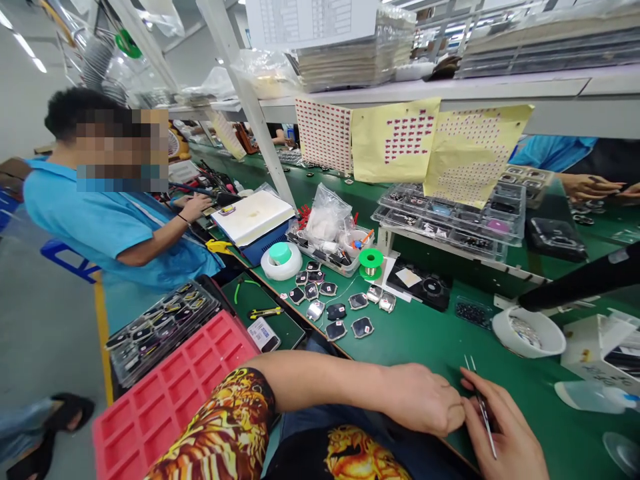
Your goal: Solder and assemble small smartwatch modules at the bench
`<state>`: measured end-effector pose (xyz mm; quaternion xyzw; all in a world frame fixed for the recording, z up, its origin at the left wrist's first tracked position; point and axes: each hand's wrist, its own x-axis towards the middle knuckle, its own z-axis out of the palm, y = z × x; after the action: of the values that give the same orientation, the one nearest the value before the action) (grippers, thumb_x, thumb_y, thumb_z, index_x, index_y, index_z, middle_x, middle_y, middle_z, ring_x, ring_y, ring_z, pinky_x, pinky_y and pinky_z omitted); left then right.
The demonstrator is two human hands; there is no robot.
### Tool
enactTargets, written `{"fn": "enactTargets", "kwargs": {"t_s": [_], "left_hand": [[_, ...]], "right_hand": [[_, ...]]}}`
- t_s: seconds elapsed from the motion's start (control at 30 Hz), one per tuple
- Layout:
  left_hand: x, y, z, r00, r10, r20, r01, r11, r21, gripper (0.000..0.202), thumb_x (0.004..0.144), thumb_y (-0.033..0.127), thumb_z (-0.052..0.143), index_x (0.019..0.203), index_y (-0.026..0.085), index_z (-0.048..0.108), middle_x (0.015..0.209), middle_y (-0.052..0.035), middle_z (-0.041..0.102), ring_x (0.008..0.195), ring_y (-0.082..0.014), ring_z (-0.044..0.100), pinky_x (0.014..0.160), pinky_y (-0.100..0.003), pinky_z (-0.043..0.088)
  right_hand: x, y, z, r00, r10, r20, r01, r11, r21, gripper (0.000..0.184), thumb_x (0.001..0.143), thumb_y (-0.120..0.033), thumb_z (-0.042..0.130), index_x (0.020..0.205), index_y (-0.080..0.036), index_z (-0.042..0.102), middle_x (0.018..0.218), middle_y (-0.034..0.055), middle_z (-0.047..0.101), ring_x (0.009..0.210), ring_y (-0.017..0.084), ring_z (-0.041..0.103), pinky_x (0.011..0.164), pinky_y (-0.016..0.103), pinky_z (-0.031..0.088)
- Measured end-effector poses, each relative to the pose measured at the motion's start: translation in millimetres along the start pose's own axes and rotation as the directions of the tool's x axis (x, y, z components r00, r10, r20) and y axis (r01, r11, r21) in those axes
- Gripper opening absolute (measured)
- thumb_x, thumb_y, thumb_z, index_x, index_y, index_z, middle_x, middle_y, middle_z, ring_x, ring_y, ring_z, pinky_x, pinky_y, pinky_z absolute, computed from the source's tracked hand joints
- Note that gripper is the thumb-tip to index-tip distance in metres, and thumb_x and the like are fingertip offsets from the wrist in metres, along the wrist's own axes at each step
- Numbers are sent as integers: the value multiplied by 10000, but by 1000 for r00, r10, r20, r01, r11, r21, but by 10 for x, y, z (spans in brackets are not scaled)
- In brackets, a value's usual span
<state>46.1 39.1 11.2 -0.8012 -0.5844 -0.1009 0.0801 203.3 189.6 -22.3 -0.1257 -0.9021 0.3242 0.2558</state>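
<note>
My right hand (510, 427) holds a pair of metal tweezers (484, 413) between thumb and fingers, with the two tips pointing up and away from me. Close against it, my left hand (425, 399) is closed, knuckles up and fingers curled under. Whatever it may hold is hidden beneath the fingers. Both hands are at the near edge of the green work table (415, 333). Farther left on the table lie several small square watch-like pieces (336, 311), some with little labels. Behind them stands a green spool of wire (371, 263).
A red compartment tray (165, 393) and a tray of parts (160, 327) lie left. A white bowl (529, 333) sits below a black tube (580, 277) at right, near a plastic bottle (595, 397). A co-worker in blue (95, 220) sits left. A shelf (425, 90) hangs overhead.
</note>
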Motion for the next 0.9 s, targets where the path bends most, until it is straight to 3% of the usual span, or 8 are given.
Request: {"fn": "enactTargets", "kwargs": {"t_s": [0.13, 0.3, 0.5, 0.57, 0.63, 0.73, 0.8, 0.9], "left_hand": [[23, -15, -71, 993, 115, 38, -116, 992, 50, 271, 1011, 114, 501, 956, 135, 765, 867, -93, 684, 841, -211, 731, 614, -362, 484], [8, -17, -53, 999, -14, 37, 15, 1000, -20, 227, 1037, 236, 563, 984, 129, 757, 878, -89, 697, 805, -200, 718, 622, -337, 521], [56, -99, -109, 984, 175, -40, -172, 983, 66, 209, 980, 104, 576, 905, 123, 771, 835, -99, 708, 783, -215, 737, 561, -360, 490], [91, -148, -123, 990, 103, -95, -102, 995, 18, 199, 999, 174, 595, 911, 125, 768, 864, -92, 736, 788, -203, 740, 593, -349, 520], [106, -173, -137, 983, -63, -173, 46, 994, -100, 223, 1004, 266, 609, 892, 140, 756, 871, -71, 755, 786, -182, 733, 636, -320, 546], [46, -166, -222, 876, -384, -291, 256, 882, -396, 166, 942, 238, 623, 863, 159, 746, 830, -32, 756, 752, -138, 701, 677, -260, 551], [-61, -180, -357, 739, -599, -309, 322, 717, -619, 116, 883, 178, 644, 847, 163, 754, 799, -19, 738, 705, -109, 660, 659, -228, 530], [-291, -331, -664, 490, -852, -187, 323, 376, -868, 75, 861, 204, 712, 824, 167, 766, 779, -16, 718, 645, -90, 616, 589, -209, 494]], "right_hand": [[13, -18, -9, 1000, -23, 4, 23, 1000, -9, 355, 1090, -446, 556, 1359, -273, 710, 1303, 82, 712, 1072, 257, 751, 760, 291, 642], [1, -13, -8, 999, -43, -3, 43, 999, -33, 346, 1102, -430, 545, 1351, -253, 707, 1290, 95, 711, 1084, 262, 743, 850, 329, 623], [-14, 12, 6, 997, -77, 29, 78, 997, -27, 335, 1129, -369, 509, 1408, -268, 663, 1300, 75, 692, 1120, 234, 718, 899, 312, 585], [-18, 10, 11, 996, -85, 24, 85, 996, -17, 331, 1135, -359, 506, 1417, -266, 653, 1298, 75, 686, 1129, 233, 710, 920, 311, 574], [-23, 2, 18, 996, -87, 12, 87, 996, -11, 315, 1139, -360, 519, 1409, -268, 651, 1286, 72, 686, 1126, 232, 705, 933, 309, 565], [-29, -19, 28, 998, -70, 7, 70, 998, -8, 306, 1140, -379, 540, 1406, -277, 651, 1284, 68, 682, 1132, 233, 697, 934, 309, 561], [-33, -40, 31, 999, -40, 21, 40, 999, -6, 322, 1137, -398, 548, 1420, -283, 650, 1299, 70, 675, 1131, 233, 692, 913, 309, 568], [-41, -73, 28, 999, 6, 31, -7, 1000, 9, 339, 1133, -409, 553, 1435, -287, 649, 1305, 75, 669, 1097, 225, 692, 827, 290, 585]]}}
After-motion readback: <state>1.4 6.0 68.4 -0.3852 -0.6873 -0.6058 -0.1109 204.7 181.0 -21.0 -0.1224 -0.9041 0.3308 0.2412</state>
